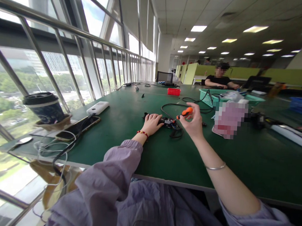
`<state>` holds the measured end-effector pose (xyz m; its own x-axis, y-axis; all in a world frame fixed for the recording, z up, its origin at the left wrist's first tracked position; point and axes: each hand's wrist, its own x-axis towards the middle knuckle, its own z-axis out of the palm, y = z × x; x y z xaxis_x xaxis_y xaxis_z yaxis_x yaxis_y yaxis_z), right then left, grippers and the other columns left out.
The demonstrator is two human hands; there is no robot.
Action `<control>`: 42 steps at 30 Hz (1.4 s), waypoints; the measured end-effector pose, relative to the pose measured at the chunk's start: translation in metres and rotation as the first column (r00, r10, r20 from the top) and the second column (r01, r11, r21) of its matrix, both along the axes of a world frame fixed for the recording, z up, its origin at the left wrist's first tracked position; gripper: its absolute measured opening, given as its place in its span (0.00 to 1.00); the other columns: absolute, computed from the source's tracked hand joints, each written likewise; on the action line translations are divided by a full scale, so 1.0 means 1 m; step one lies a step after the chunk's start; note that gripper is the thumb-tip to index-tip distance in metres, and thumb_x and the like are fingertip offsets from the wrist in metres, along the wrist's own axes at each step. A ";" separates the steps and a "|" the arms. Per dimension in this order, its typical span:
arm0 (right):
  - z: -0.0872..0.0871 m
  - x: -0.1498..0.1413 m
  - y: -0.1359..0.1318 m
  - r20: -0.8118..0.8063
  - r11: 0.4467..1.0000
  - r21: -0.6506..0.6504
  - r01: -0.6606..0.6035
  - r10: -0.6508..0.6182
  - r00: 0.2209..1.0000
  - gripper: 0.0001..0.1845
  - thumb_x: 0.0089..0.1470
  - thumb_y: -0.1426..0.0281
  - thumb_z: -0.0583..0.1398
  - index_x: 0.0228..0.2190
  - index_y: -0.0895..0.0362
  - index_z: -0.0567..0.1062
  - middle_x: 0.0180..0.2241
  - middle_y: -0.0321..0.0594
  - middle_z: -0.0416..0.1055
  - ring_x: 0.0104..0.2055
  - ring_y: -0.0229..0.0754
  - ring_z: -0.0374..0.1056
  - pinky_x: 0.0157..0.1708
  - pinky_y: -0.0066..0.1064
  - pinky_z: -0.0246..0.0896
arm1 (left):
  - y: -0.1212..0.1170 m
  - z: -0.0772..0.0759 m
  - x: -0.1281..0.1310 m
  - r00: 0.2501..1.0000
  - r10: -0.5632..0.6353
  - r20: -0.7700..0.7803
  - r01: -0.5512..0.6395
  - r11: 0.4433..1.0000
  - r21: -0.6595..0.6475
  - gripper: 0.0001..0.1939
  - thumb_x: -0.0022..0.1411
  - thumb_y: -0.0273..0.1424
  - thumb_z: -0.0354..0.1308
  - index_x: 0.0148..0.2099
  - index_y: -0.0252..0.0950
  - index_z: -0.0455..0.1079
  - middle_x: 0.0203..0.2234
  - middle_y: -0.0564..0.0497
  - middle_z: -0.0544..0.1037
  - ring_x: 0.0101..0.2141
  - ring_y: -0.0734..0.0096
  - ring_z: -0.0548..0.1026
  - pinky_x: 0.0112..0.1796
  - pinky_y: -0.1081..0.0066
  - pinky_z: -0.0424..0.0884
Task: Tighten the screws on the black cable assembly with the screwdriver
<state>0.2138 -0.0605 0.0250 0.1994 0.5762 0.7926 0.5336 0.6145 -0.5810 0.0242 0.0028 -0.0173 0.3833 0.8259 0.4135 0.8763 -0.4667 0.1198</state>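
My left hand rests over a black device on the green table, its fingers curled round the body and pressing it down. The device's right end lies exposed, with small parts and a black cable by it; its exact kind is unclear. In my right hand is an orange-and-black screwdriver, pinched between thumb and fingers. It tilts, and its thin shaft points down left to the exposed end of the device. Whether the tip touches a screw is too small to tell.
A red basket and a teal basket stand farther back. On the left are a lidded cup, a white power bank, a phone and tangled cables. A co-worker sits across the table.
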 end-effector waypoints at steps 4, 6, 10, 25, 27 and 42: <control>0.001 -0.001 -0.001 -0.008 0.995 -0.056 0.088 -0.089 0.996 0.20 0.44 0.58 0.62 0.40 0.54 0.71 0.25 0.33 0.68 0.25 0.38 0.63 0.28 0.30 0.60 | -0.001 0.000 0.001 1.000 0.023 -0.006 -0.023 1.000 0.011 0.23 0.66 0.40 0.49 0.61 0.42 0.59 0.55 0.46 0.68 0.57 0.59 0.60 0.60 0.55 0.47; 0.001 -0.001 -0.002 0.020 0.991 -0.088 0.100 -0.098 0.995 0.14 0.48 0.57 0.59 0.30 0.54 0.73 0.22 0.34 0.68 0.25 0.38 0.63 0.29 0.30 0.59 | -0.002 0.001 0.002 0.999 0.042 -0.008 -0.042 0.999 0.015 0.23 0.66 0.41 0.50 0.60 0.41 0.60 0.55 0.46 0.68 0.57 0.59 0.60 0.59 0.57 0.49; -0.001 -0.002 0.000 0.024 0.998 -0.063 0.030 -0.029 0.999 0.14 0.47 0.61 0.59 0.36 0.54 0.73 0.28 0.35 0.71 0.26 0.38 0.64 0.28 0.29 0.60 | -0.002 0.002 0.003 0.997 0.075 -0.009 -0.075 0.997 0.012 0.25 0.65 0.42 0.51 0.61 0.38 0.60 0.54 0.44 0.67 0.56 0.56 0.60 0.57 0.58 0.53; -0.001 -0.004 0.000 0.013 0.996 -0.008 0.093 -0.093 0.996 0.24 0.42 0.63 0.61 0.43 0.56 0.70 0.34 0.39 0.71 0.28 0.39 0.65 0.27 0.30 0.59 | 0.000 0.001 0.002 0.998 0.061 0.014 -0.061 0.998 -0.026 0.23 0.65 0.42 0.50 0.59 0.39 0.61 0.55 0.46 0.66 0.57 0.56 0.59 0.57 0.57 0.53; -0.001 -0.004 0.000 -0.006 0.991 -0.031 0.127 -0.127 0.992 0.24 0.42 0.60 0.62 0.43 0.55 0.71 0.31 0.37 0.71 0.27 0.39 0.64 0.27 0.30 0.58 | 0.000 0.000 0.002 0.998 0.060 0.022 -0.059 0.998 -0.029 0.23 0.65 0.42 0.51 0.59 0.39 0.61 0.55 0.46 0.66 0.57 0.56 0.58 0.57 0.57 0.53; 0.003 -0.009 -0.007 -0.015 0.999 -0.039 0.000 0.000 1.000 0.13 0.51 0.62 0.55 0.19 0.55 0.69 0.20 0.36 0.68 0.25 0.39 0.63 0.29 0.29 0.55 | 0.001 0.005 0.002 0.995 0.073 0.072 -0.067 0.994 -0.086 0.24 0.63 0.42 0.54 0.59 0.40 0.62 0.56 0.46 0.66 0.57 0.55 0.58 0.56 0.58 0.53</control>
